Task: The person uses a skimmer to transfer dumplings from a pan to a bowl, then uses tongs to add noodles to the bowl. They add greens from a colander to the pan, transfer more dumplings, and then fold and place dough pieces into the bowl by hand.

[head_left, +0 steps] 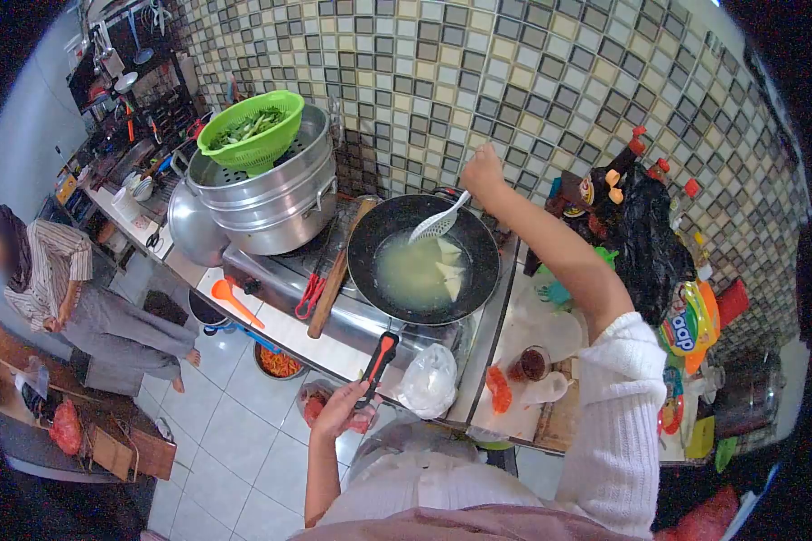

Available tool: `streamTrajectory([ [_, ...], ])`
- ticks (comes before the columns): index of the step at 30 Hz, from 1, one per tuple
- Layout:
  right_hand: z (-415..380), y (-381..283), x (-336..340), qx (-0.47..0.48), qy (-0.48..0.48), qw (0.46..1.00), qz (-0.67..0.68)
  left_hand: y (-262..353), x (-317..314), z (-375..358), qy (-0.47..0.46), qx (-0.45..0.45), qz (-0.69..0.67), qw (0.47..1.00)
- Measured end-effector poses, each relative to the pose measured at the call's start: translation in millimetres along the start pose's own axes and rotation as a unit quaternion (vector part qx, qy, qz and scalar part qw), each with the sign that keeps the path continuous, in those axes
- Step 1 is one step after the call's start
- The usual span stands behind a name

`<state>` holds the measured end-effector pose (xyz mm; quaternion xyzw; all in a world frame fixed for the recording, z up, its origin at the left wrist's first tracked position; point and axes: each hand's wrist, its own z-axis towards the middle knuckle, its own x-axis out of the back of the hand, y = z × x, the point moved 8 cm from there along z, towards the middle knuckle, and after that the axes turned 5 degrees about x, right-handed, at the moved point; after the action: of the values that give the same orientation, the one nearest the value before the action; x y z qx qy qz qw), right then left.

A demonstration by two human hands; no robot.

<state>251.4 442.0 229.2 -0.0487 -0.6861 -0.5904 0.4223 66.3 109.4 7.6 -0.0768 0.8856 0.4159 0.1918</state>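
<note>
Nearest to us, our left hand (pixel 338 410) is curled around the end of a black and red handle (pixel 381 361) on the near side of the round black wok (pixel 480 261). Just beside the handle, a lumpy white plastic bag (pixel 429 380) sits at the front, between our body and part of the stove. The wok lies past our left hand and below our right hand (pixel 484 171). Our right hand is closed on a long white spoon with holes (pixel 436 225), and its head reaches down into the wok. Near it, pale yellow pointed pieces (pixel 451 270) sit in cloudy liquid. We cannot tell if the spoon touches them.

Left of the wok, a brown wooden stick (pixel 338 279) lies across the stove, and an orange plastic scoop (pixel 235 302) rests on the white tiled surface (pixel 289 329). Farther back stands a big silver metal pot (pixel 271 212), with a bright green plastic basket (pixel 278 155) of leaves on top.

Our right arm stretches forward over the cluttered right side, with the elbow bent and the wrist high. Our left forearm points up from below.
</note>
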Motion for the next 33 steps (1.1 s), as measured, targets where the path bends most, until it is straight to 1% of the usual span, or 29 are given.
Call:
streamTrajectory([
  [2,8,3,-6,0.015,-0.014,1.000,-0.006,2,-3,-3,0.002,0.005,-0.024,1.000],
  [4,14,0,-28,0.048,-0.095,0.994,0.029,2,-1,-1,-0.008,0.000,-0.016,1.000],
  [8,8,11,-30,0.031,-0.108,0.993,0.046,1,-1,1,-0.023,-0.010,-0.017,1.000],
  [11,5,21,-33,0.020,-0.099,0.993,0.054,0,1,2,-0.013,0.000,-0.012,1.000],
  [13,-1,28,-34,0.014,-0.132,0.988,0.073,1,0,0,-0.020,0.007,-0.009,1.000],
  [14,-3,30,-34,0.014,-0.133,0.988,0.073,1,-1,-1,-0.028,0.013,-0.005,1.000],
  [17,-14,37,-31,0.034,-0.125,0.989,0.076,2,0,0,-0.014,0.004,-0.004,1.000],
  [19,-26,34,-21,0.095,-0.101,0.990,0.039,-1,2,3,-0.012,-0.002,-0.001,1.000],
  [20,-27,36,-27,0.096,-0.100,0.990,0.039,-2,4,3,-0.011,-0.006,0.002,1.000],
  [23,-32,38,-39,0.128,-0.123,0.984,0.013,-3,3,2,-0.002,0.010,-0.011,1.000],
  [25,-44,41,-43,0.143,-0.177,0.973,0.033,1,2,0,-0.003,0.003,-0.008,1.000],
  [26,-48,42,-47,0.143,-0.177,0.973,0.033,3,1,-1,-0.005,-0.005,-0.002,1.000],
  [28,-56,46,-61,0.117,-0.190,0.970,0.096,-2,6,5,-0.014,-0.013,-0.006,1.000],
  [29,-59,45,-69,0.117,-0.190,0.970,0.096,-3,6,7,-0.022,-0.021,-0.009,1.000],
  [31,-63,47,-87,0.077,-0.196,0.969,0.126,-3,5,6,-0.010,-0.012,-0.026,1.000],
  [33,-73,44,-92,0.075,-0.199,0.966,0.147,-3,7,6,0.001,-0.001,-0.044,0.999],
])
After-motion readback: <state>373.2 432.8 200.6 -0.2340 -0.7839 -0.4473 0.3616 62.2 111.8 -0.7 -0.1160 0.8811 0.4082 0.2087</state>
